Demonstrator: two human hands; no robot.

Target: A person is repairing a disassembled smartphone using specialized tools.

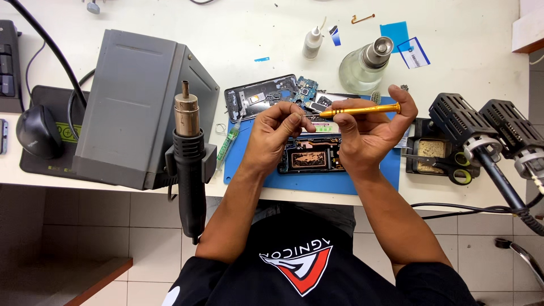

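Overhead, both hands meet above a blue mat on the white bench. Right hand holds a gold screwdriver: slim metal barrel, bright orange-gold, with a thin dark bit at one end. Long axis runs nearly level across the view, slightly tilted. Bit end points toward the person's left, butt end toward their right, capped by the raised index finger; thumb and other fingers wrap the barrel from below. Left hand is closed narrow, fingertips pinched together right at the bit tip; whatever sits between them is too small to tell.

Screwdriver hangs in the air above an opened phone body, which lies on the mat with its copper-coloured insides up, partly hidden by both hands. Just beyond the hands, a black phone back frame and a small blue circuit board lie at the mat's far edge.

To the person's left: a grey hot-air station with its black-handled nozzle wand docked on the side, metal tip up. Far side of the bench: a small white squeeze bottle and a clear glass dispenser bottle. To the right: black soldering stands and a tray with a yellow sponge.
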